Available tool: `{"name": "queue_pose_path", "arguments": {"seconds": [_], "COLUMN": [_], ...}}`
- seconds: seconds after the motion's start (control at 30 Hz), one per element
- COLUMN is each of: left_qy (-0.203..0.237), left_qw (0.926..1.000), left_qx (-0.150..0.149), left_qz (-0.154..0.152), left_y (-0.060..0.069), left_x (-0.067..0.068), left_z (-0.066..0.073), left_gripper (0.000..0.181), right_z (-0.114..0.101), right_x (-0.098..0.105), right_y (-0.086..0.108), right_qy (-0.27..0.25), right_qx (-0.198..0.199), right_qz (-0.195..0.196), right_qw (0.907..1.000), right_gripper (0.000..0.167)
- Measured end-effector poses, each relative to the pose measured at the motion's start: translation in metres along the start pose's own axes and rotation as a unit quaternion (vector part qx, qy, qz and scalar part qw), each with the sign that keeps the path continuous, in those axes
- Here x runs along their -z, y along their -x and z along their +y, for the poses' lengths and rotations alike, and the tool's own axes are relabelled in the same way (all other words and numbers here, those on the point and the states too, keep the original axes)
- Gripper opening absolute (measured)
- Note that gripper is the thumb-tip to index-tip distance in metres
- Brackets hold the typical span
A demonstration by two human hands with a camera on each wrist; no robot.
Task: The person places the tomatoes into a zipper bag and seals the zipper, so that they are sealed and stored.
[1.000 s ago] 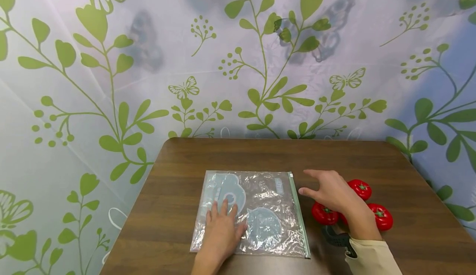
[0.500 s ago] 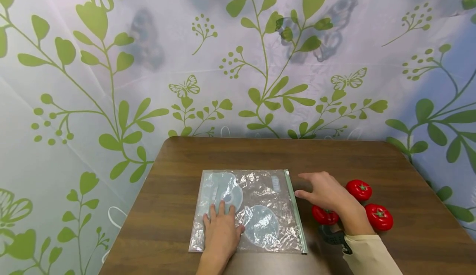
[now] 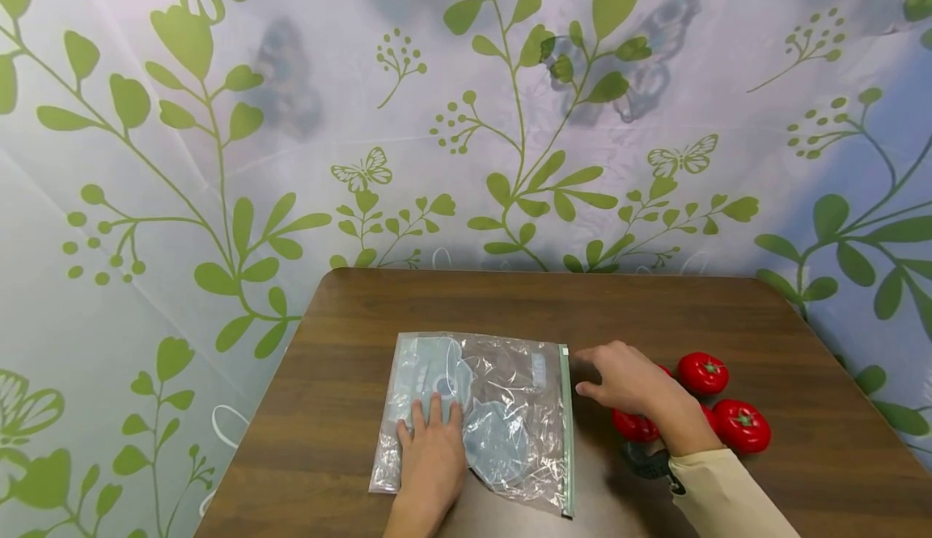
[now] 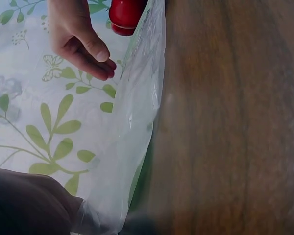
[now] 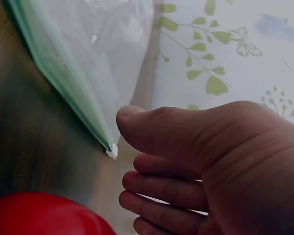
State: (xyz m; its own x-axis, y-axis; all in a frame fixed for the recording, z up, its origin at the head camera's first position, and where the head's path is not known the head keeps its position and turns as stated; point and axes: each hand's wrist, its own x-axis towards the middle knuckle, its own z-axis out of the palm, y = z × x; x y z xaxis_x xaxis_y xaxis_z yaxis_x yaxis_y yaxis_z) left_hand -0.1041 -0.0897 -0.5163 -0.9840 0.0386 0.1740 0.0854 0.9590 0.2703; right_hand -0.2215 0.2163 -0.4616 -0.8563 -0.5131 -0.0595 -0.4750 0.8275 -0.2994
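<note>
Pale cloth (image 3: pixel 451 117) with green leaves hangs behind the brown bench (image 3: pixel 451 299). On this bench, in its nearer part, I see a clear plastic bag (image 3: pixel 502 364) with a green edge. The left hand (image 3: pixel 431 453) rests on the bag, its fingers spread apart. The right hand (image 3: pixel 629 380) is just beside the green edge, its thumb standing apart from the fingers. Red tomatoes (image 3: pixel 702 373) lie near its wrist. Close to the thumb is the bag's white slider (image 5: pixel 112 151).

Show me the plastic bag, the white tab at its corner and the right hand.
Plastic bag (image 3: pixel 486 410): head view, near the middle of its upper face.
White tab (image 5: pixel 112 151): right wrist view, middle of the tab.
Right hand (image 3: pixel 623 378): head view, back of the hand.
</note>
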Motion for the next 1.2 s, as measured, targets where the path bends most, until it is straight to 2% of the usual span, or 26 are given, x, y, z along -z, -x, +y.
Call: {"name": "queue_pose_path", "arguments": {"seconds": [0.13,0.53,0.63,0.83,0.93,1.07,1.2], "left_qy": [0.001,0.007,0.011,0.02,0.027,0.029,0.016], "left_qw": [1.0,0.9999,0.9998,0.9996,0.9995,0.9995,0.9995], "left_qx": [0.002,-0.003,-0.004,-0.002,-0.003,-0.011,-0.015], "left_qz": [-0.01,-0.015,-0.015,-0.02,-0.017,0.01,0.024], "left_y": [-0.001,-0.002,-0.002,-0.002,-0.002,-0.003,-0.005], "left_x": [0.004,0.004,0.003,0.003,-0.002,-0.029,-0.05], "left_z": [0.001,-0.003,-0.004,-0.004,-0.007,-0.019,-0.028], "left_gripper": [0.047,0.051,0.052,0.053,0.055,0.057,0.061], "right_z": [-0.002,-0.007,-0.01,-0.012,-0.013,-0.014,-0.015], "right_x": [-0.002,-0.015,-0.016,-0.02,-0.024,-0.032,-0.04], "right_y": [-0.002,-0.004,-0.004,-0.005,-0.007,-0.01,-0.014], "right_qy": [0.001,0.023,0.03,0.035,0.027,0.005,-0.01], "right_qx": [0.008,0.015,0.03,0.068,0.055,0.03,0.025], "right_qz": [-0.017,-0.036,-0.022,0.035,0.043,0.042,0.057], "right_qw": [0.9998,0.999,0.9989,0.9965,0.9972,0.9986,0.998], "right_gripper": [0.049,0.027,0.021,0.021,0.024,0.029,0.027]}}
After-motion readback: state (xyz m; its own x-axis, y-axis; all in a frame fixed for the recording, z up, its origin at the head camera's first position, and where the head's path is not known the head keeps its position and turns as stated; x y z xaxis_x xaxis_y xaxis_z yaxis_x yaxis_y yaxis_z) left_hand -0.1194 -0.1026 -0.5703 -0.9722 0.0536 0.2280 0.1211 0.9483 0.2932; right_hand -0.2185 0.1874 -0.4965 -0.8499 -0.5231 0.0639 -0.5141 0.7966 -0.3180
